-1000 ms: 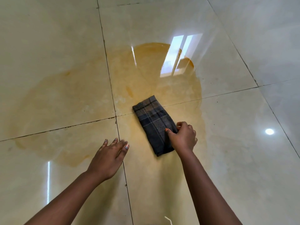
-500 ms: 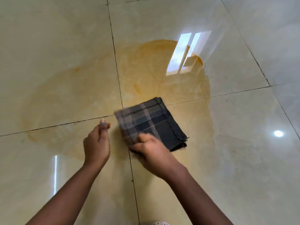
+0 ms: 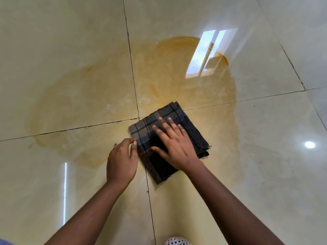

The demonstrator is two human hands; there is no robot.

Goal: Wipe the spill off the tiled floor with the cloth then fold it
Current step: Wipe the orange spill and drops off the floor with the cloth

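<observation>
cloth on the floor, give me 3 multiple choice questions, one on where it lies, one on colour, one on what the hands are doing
1. Where does the cloth lie?
A. where four tiles meet
B. in a bucket
C. hung over a chair

2. What colour is the spill on the tiled floor?
A. blue
B. amber
C. black

3. What is the right hand doing?
A. lying flat on the cloth, fingers straight
B. holding a mop
C. raised off the floor

Answers:
1 A, the grout lines cross at the cloth's corner.
2 B, the wet patch reads yellow-brown on cream tile.
3 A, its palm is down on the cloth, while the left hand pinches the cloth's near edge.
</observation>
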